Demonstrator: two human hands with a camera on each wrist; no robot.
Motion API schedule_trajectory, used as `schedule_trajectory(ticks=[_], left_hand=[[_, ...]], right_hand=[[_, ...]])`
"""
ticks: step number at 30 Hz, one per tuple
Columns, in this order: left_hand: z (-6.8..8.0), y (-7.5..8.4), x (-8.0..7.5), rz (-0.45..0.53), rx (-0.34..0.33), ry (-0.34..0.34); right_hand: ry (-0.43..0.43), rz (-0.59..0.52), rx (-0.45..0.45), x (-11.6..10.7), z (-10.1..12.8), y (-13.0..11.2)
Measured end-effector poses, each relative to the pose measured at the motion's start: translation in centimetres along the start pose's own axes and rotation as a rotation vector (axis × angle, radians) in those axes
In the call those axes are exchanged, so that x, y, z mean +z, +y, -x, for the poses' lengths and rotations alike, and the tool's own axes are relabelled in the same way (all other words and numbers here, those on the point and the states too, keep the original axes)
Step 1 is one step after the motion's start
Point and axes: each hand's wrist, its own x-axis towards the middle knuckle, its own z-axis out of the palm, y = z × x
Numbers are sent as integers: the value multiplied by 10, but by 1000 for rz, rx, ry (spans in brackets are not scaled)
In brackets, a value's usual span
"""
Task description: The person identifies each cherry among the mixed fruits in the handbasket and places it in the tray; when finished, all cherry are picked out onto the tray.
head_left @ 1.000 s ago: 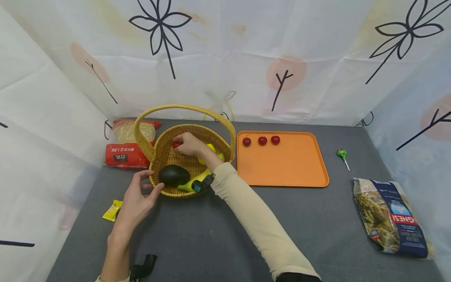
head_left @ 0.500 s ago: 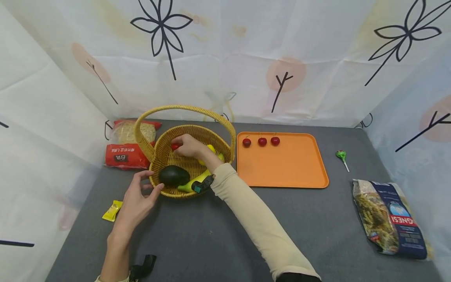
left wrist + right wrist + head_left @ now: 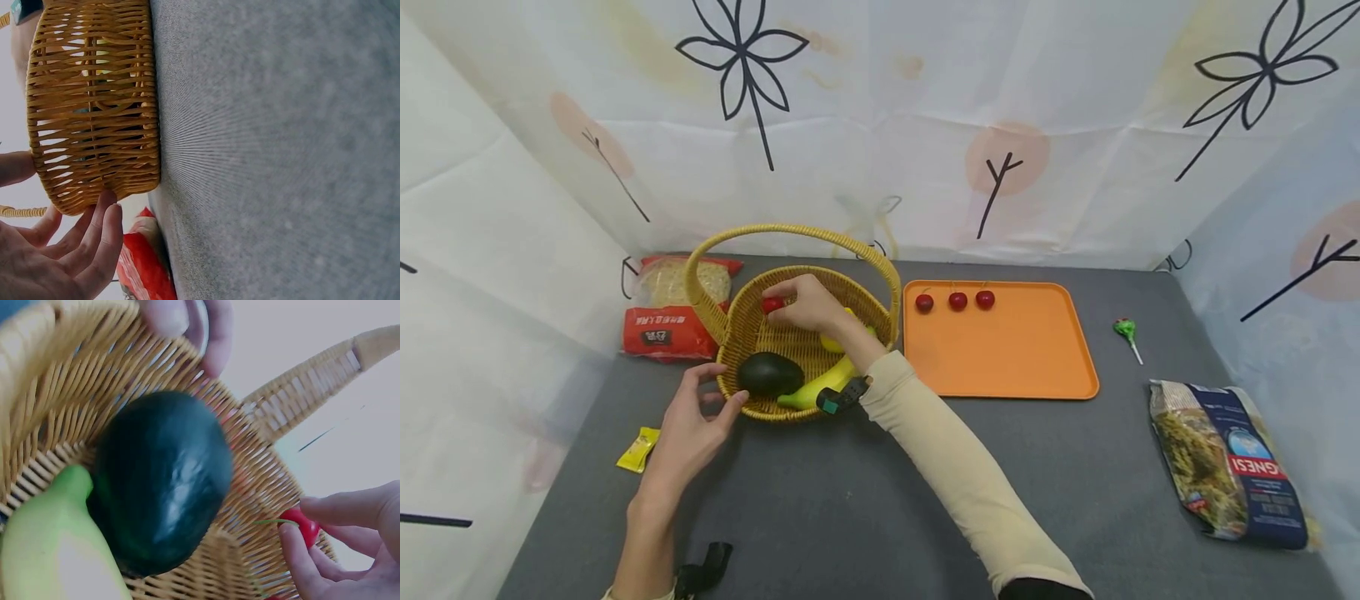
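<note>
Your right hand (image 3: pixel 808 304) pinches a cherry (image 3: pixel 772 305) inside the basket (image 3: pixel 752 333), above the avocado (image 3: pixel 769 373) and banana (image 3: pixel 820 385). Your left hand (image 3: pixel 688 429), fingers relaxed, steadies the basket's wall. Three cherries (image 3: pixel 956 301) sit on the orange tray (image 3: pixel 1007 358).

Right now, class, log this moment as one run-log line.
right hand: pinches cherry inside basket | left hand: touches basket's outer wall | avocado, banana: in basket | tray: three cherries
</note>
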Motion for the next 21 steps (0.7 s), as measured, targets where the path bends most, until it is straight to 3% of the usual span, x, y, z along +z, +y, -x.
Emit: schedule_trajectory(ticks=[10,21], left_hand=[[0,-1,-1,3,-4,-10],[0,-1,-1,6,7,-9]], right_hand=[[81,-86,-134,-11,39,-12],[-2,-157,-315,-32,117,-31]])
